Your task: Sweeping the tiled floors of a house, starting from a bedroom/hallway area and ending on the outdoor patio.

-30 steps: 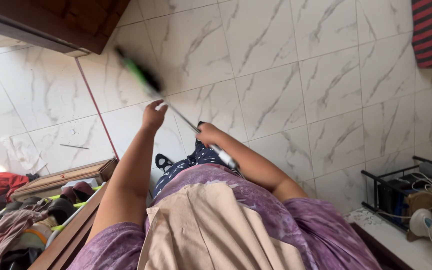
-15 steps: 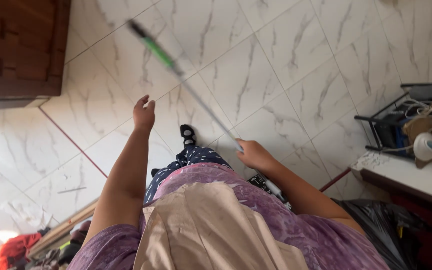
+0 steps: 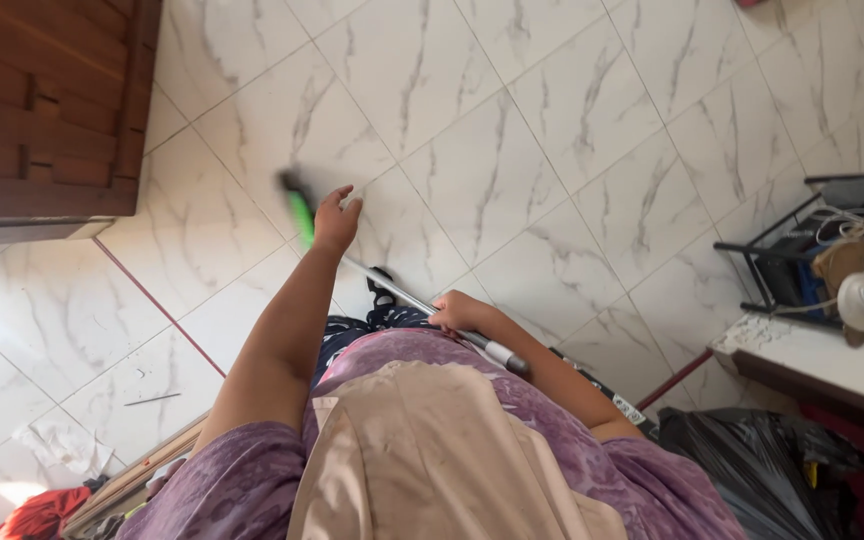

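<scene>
Marble-look white tiles (image 3: 572, 130) fill most of the head view, grey veins, w/ one red grout line running diag at lower left. Person looks down over own chest: purple patterned top (image 3: 572, 420) w/ beige cloth (image 3: 422, 460) down the front.

Pole (image 3: 402, 292): long, thin, silver metal, slanting from upper left to lower right across the body. Green section at far upper end, blurred, so can't tell what's fitted there. Lower end has a white/grey grip, just past the right hand.

Left hand (image 3: 335, 218): arm stretched fwd, fingers loosely spread and partly curled, at the pole just below the green part. Looks touching or just beside it; can't tell if it really grips.

Right hand (image 3: 460, 312): closed round the pole mid-length, close to the chest, knuckles up.

Rest: brown wood cabinet (image 3: 47, 110) upper left. Black wire rack (image 3: 802, 250) at right edge w/ cables and white bits on it, beside a white counter (image 3: 832, 360). Black bin bag (image 3: 752, 470) lower right, under the counter edge. Red cloth (image 3: 37, 512) and crumpled clear plastic (image 3: 52, 445) on floor at bottom left, next to a wood frame edge. Dark patterned footwear shows just beyond the top's hem, under the pole.
</scene>
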